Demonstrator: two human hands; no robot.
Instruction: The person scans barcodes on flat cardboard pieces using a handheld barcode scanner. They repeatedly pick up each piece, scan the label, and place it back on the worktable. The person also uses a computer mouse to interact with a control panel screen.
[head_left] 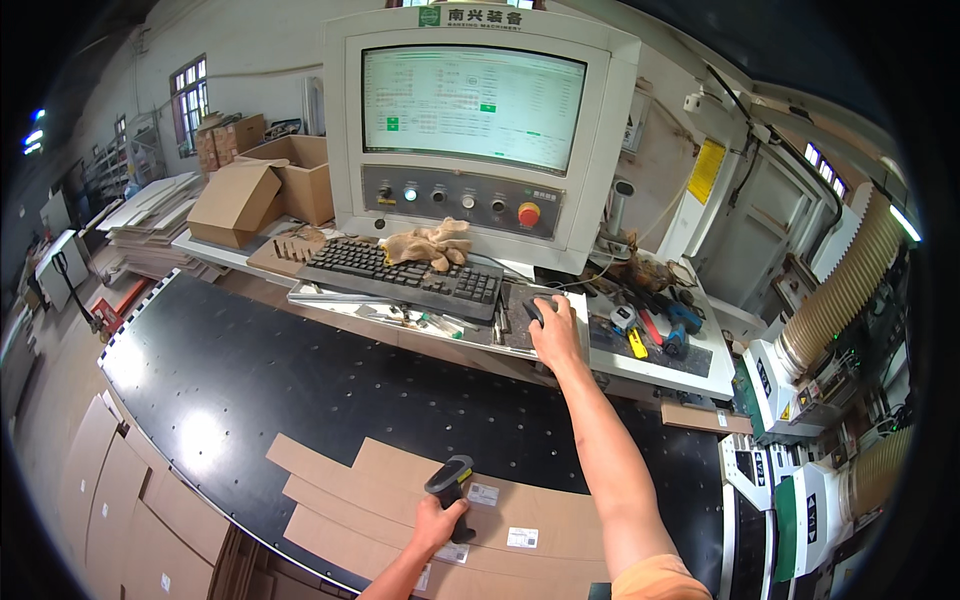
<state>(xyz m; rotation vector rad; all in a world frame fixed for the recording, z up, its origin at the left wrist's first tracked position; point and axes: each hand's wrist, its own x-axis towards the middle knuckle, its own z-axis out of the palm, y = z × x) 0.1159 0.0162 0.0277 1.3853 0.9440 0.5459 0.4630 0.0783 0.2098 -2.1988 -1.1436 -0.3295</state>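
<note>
- While the scanner (449,477) is gripped by its handle in the left hand (438,522), the dark mouse (541,308) is covered by the right hand (553,328), its fingers curved over it.
- The scanner is held over the brown panels (345,500), which are laid close together on the black table (300,350).
- As far as can be judged, the labelling of these panels is done: several white labels (522,537) are seen on them, near the scanner and the left forearm.
- Whether any label has been read cannot be told; no beam is seen, and the small entries on the lit screen (470,110) cannot be made out.
- The on-screen part is judged to be under way, since the mouse is held while the keyboard (400,275) is left untouched, a glove (430,243) laid across it.
- The panels are judged to be left for later handling, as none is held or lifted.
</note>
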